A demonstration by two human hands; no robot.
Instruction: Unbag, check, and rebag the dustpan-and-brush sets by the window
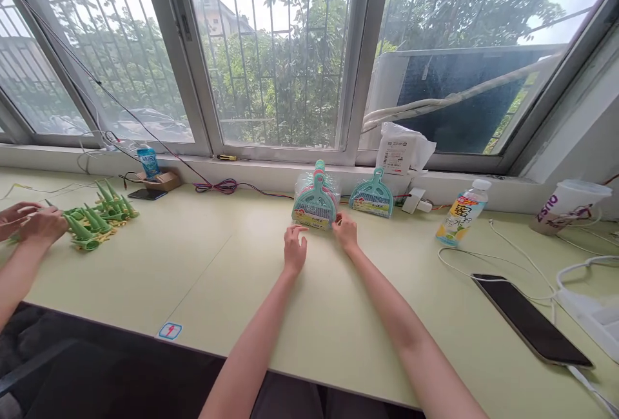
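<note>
By window, pale green table (pixel 232 264) | right hand (pixel 346 231) fingers touching dustpan stack (pixel 314 203) | left hand (pixel 294 253) fingers spread

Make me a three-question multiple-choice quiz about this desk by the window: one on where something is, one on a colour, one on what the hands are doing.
1. Where does the dark phone lie?
A. On the table, at the person's right
B. On the windowsill
C. Under the green pieces

2. What colour is the stack of small dustpan sets in front of the person?
A. Red
B. Teal
C. Black

3. How do the left hand and the right hand stand?
A. Both lifted high in the air
B. Both holding the drink bottle
C. Both low at the stack, the right hand at its edge

Answers:
1. A, it lies flat near the white cables.
2. B, the scoops and handles are teal.
3. C, both hands sit at the table by the stack's base.
</note>
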